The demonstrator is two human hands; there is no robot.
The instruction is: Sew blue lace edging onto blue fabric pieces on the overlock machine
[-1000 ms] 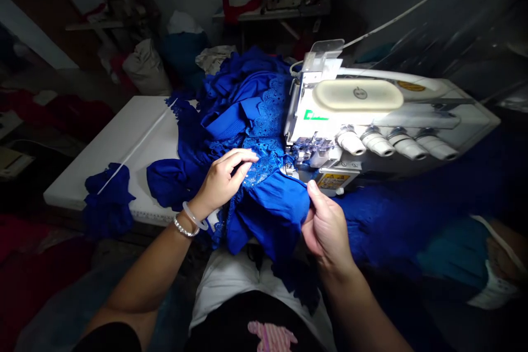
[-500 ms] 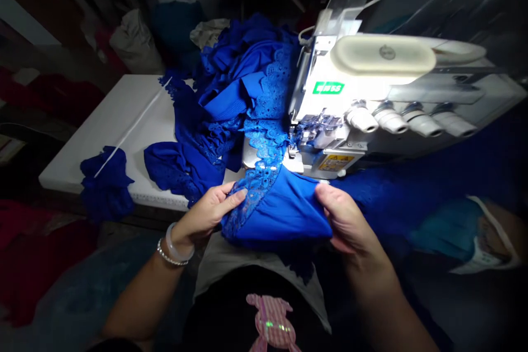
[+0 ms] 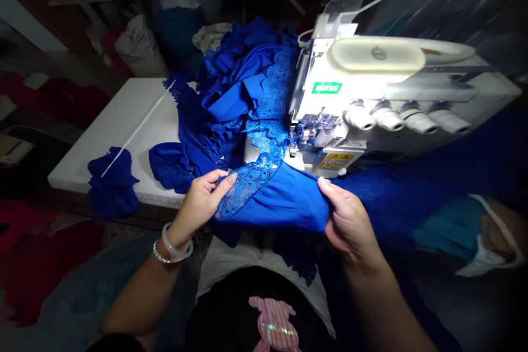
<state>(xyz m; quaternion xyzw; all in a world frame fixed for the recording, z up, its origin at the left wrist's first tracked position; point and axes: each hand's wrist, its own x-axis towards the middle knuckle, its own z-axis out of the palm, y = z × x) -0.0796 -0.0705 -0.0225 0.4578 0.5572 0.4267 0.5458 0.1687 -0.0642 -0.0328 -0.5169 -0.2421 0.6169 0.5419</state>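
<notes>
Blue cloth (image 3: 291, 203), smooth and seemingly thin, borders lace (image 3: 249, 186) pinched by left fingers (image 3: 225, 187).

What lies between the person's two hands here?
Blue cloth spans the gap in the head view: its lace part at the left hand, its plain part at the right hand.

The blue cloth (image 3: 291, 201) looks smooth, softly shiny; its lace border (image 3: 244, 190) at left is rough. The sewing machine (image 3: 371, 85) at right has a glossy white body and a guard (image 3: 340, 12) of transparent plastic. The table (image 3: 109, 124) looks smooth and matt.
</notes>
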